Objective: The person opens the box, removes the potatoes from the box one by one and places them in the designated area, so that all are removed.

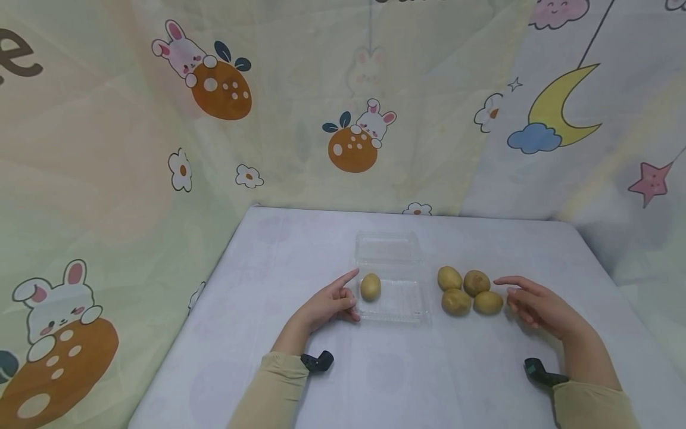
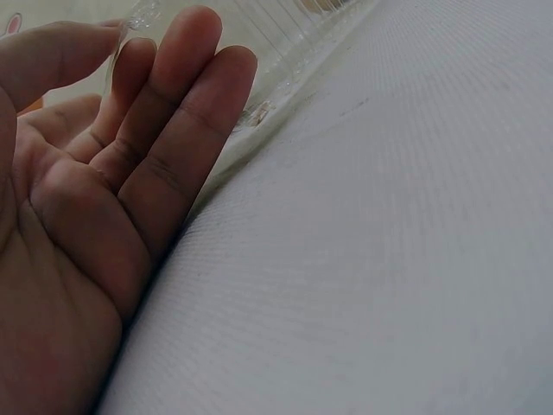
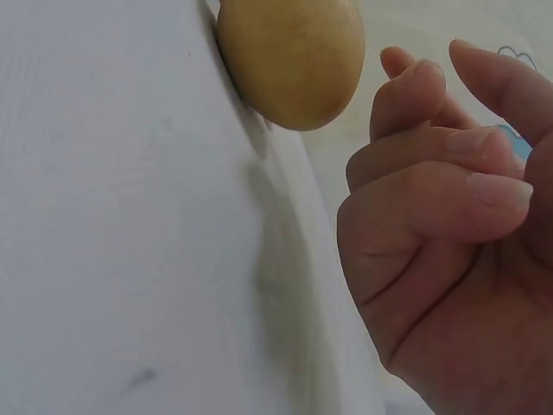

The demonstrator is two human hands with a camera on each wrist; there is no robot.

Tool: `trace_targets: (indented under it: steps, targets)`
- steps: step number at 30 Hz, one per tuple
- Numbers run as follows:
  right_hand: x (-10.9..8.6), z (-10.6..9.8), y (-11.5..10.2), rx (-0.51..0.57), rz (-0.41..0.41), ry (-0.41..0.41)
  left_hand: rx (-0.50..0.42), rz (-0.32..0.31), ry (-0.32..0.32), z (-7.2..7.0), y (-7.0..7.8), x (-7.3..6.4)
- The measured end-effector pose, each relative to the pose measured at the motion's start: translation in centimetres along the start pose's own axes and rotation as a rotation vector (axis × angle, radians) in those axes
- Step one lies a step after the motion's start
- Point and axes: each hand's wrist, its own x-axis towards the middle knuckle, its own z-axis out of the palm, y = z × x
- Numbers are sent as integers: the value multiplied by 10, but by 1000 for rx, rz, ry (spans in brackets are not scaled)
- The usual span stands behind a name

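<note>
A clear plastic clamshell box (image 1: 402, 301) lies with its lid (image 1: 387, 247) folded back on the table. One potato (image 1: 370, 287) rests in its left part. At the box's left side is my left hand (image 1: 327, 307), index finger stretched out along it. In the left wrist view, the thumb tip and fingers (image 2: 203, 95) meet the box's clear edge. Several potatoes (image 1: 456, 302) sit grouped to the right of the box. My right hand (image 1: 546, 310) hovers just right of them, fingers loosely bent and holding nothing. A potato (image 3: 294, 60) appears beside its fingers, apart from them.
A white cloth covers the table (image 1: 386, 375). Behind and along the sides hangs a printed curtain (image 1: 289, 119) with bunnies, flowers and a moon. Dark wrist devices (image 1: 318, 361) are strapped at both sleeves.
</note>
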Motion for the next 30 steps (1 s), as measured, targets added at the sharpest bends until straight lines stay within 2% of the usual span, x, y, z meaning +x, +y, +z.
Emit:
trace_targets:
  steps: [6, 16, 22, 30]
  targets:
    - [2, 3, -12, -73, -51, 9, -12, -8, -7, 0, 0, 0]
    - [13, 7, -41, -181, -116, -36, -16, -10, 0, 0, 0, 1]
    - [20, 9, -54, -203, -147, -77, -10, -6, -2, 0, -2, 2]
    - [33, 16, -71, -240, -108, -73, -13, -19, 2, 0, -1, 2]
